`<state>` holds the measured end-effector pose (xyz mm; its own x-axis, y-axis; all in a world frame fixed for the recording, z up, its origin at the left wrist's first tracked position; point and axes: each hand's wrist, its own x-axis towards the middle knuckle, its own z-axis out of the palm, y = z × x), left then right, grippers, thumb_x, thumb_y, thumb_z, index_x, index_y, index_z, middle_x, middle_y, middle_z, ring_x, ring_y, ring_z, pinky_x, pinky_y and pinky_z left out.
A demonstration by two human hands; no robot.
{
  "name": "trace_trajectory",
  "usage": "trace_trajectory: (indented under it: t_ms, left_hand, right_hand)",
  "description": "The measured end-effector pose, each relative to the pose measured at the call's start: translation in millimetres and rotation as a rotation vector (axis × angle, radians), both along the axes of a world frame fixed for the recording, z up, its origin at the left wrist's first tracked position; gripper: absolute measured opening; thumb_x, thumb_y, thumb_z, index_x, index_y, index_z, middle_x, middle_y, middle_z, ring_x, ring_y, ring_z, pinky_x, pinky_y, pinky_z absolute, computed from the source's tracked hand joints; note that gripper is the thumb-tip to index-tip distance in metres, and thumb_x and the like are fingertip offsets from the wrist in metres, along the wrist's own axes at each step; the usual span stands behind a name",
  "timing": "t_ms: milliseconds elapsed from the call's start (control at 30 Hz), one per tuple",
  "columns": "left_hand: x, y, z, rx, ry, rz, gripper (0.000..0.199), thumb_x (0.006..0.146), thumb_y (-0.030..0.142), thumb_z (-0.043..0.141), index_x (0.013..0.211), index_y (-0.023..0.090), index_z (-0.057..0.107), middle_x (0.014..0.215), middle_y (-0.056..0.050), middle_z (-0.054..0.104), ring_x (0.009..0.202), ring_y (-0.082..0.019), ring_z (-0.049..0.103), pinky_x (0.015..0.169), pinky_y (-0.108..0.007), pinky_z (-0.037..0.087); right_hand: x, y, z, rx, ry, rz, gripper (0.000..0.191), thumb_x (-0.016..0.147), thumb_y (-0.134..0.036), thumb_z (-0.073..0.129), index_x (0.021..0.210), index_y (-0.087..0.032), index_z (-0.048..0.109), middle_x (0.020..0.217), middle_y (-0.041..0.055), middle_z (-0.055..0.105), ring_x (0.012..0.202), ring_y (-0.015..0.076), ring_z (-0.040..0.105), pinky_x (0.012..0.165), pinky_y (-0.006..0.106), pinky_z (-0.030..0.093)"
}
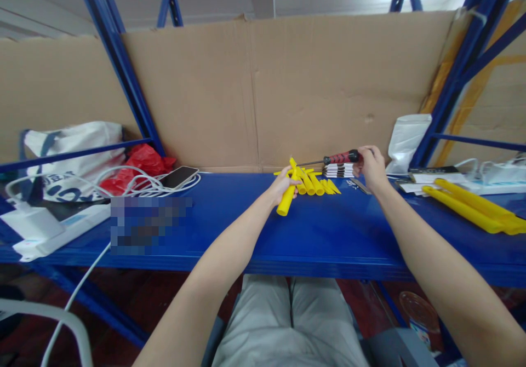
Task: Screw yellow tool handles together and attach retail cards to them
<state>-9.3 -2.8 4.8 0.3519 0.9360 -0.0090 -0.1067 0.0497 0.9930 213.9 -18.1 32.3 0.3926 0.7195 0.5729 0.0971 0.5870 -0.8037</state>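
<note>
My left hand (283, 186) is closed around a yellow plastic tube (286, 200) with a narrower, branching upper end, held tilted above the blue shelf. In my right hand (370, 164) is the end of a screwdriver (341, 158) with a red and black handle. Its thin shaft points left and reaches the upper part of the yellow piece; whether the tip touches a screw is too small to tell. Just right of my left hand lie several yellow tubes (314, 185) and small pointed yellow pieces (332, 187). Small metal bits (352, 183) lie below my right hand.
Behind the screwdriver sits a stack of white, dark-edged pieces (339, 170). Long yellow parts (472, 205) lie at the right, near a white pouch (409, 139). A phone (179, 177), white cables, a red bag (139, 164) and a power strip (78, 227) occupy the left.
</note>
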Motion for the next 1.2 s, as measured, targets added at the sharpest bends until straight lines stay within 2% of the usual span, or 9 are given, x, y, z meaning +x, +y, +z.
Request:
trace_trajectory:
  t_ms: [167,300,433,533,700,800,1033,1200]
  left_hand:
    - [0,0,-4.0,-0.008,0.031,-0.028,0.071,0.071,0.0,0.046,0.13,0.033,0.026,0.071,0.002,0.055,0.039,-0.006,0.044,0.039,-0.017,0.035]
    - [1,-3,-3.1,-0.001,0.01,-0.032,0.07,0.071,0.0,0.044,0.13,0.033,0.025,0.073,0.002,0.056,0.039,-0.006,0.045,0.039,-0.018,0.035]
    - [1,-6,-0.7,-0.011,-0.003,-0.021,0.066,0.075,0.001,0.044,0.13,0.033,0.026,0.076,0.001,0.055,0.04,-0.005,0.044,0.039,-0.017,0.034]
    - [2,-6,-0.4,-0.024,0.0,-0.013,0.066,0.076,0.001,0.043,0.131,0.033,0.026,0.077,0.001,0.055,0.04,-0.006,0.044,0.039,-0.018,0.034]
    - [2,-6,-1.4,-0.026,-0.012,-0.016,0.067,0.075,0.002,0.047,0.131,0.033,0.027,0.075,0.001,0.055,0.04,-0.005,0.045,0.04,-0.017,0.034]
    - [2,-6,-1.5,-0.016,-0.018,-0.019,0.066,0.075,0.001,0.046,0.13,0.032,0.027,0.075,0.001,0.055,0.04,-0.006,0.045,0.039,-0.018,0.033]
    - [2,-5,-1.8,-0.006,-0.029,-0.022,0.067,0.074,0.001,0.046,0.13,0.032,0.027,0.076,0.001,0.057,0.04,-0.005,0.045,0.041,-0.018,0.035]
    - [2,-6,-0.3,-0.009,-0.029,-0.017,0.068,0.074,0.0,0.044,0.131,0.032,0.027,0.074,0.001,0.056,0.039,-0.006,0.045,0.039,-0.018,0.034]
  right_hand:
    - [3,-1,-0.3,0.002,-0.082,-0.024,0.034,0.069,-0.053,0.061,0.069,-0.025,0.041,0.037,-0.0089,0.037,0.027,0.0088,0.033,0.027,0.022,0.02]
    - [1,-3,1.6,-0.031,-0.024,0.026,0.033,0.066,-0.047,0.065,0.07,-0.025,0.041,0.035,-0.011,0.032,0.026,0.0079,0.028,0.026,0.021,0.019]
    - [-2,-4,4.2,-0.024,-0.007,0.051,0.024,0.067,-0.037,0.064,0.072,-0.024,0.044,0.043,-0.0092,0.039,0.031,0.0075,0.034,0.027,0.02,0.024]
    - [-2,-6,4.5,-0.027,-0.022,0.053,0.024,0.067,-0.036,0.064,0.073,-0.024,0.044,0.047,-0.0076,0.043,0.033,0.0082,0.038,0.027,0.021,0.027]
    - [1,-8,3.7,-0.024,-0.079,0.072,0.032,0.069,-0.048,0.063,0.071,-0.025,0.042,0.037,-0.0097,0.033,0.027,0.0076,0.029,0.026,0.021,0.019]
    - [3,-7,4.4,-0.034,-0.027,0.129,0.031,0.066,-0.044,0.065,0.072,-0.026,0.041,0.037,-0.0112,0.029,0.026,0.0075,0.027,0.027,0.021,0.02]
    - [3,-8,6.9,-0.019,-0.005,0.198,0.023,0.061,-0.03,0.061,0.074,-0.024,0.043,0.051,-0.0077,0.045,0.033,0.0064,0.037,0.028,0.019,0.025]
    - [2,-10,7.2,-0.026,0.025,0.206,0.025,0.061,-0.032,0.064,0.074,-0.024,0.044,0.047,-0.0089,0.043,0.03,0.0063,0.035,0.027,0.019,0.024]
